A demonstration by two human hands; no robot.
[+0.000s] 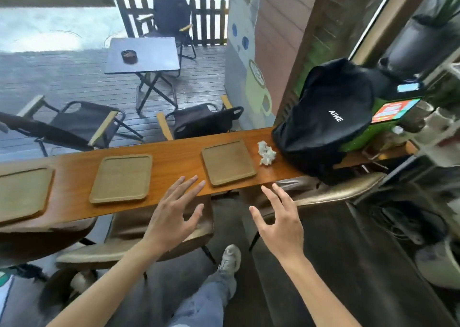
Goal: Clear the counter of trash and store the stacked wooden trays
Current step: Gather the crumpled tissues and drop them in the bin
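Observation:
Three wooden trays lie apart along the long wooden counter: one at the left edge, one in the middle, one on the right. A crumpled white paper wad sits just right of the right tray. My left hand hovers open near the counter's front edge, between the middle and right trays. My right hand is open too, below the counter edge under the right tray. Neither hand touches anything.
A black backpack rests on the counter's right end, close to the paper wad. Padded chairs stand under the counter by my legs. Shelving with plants and a screen fills the right side. Beyond the counter is a deck with folding chairs and a table.

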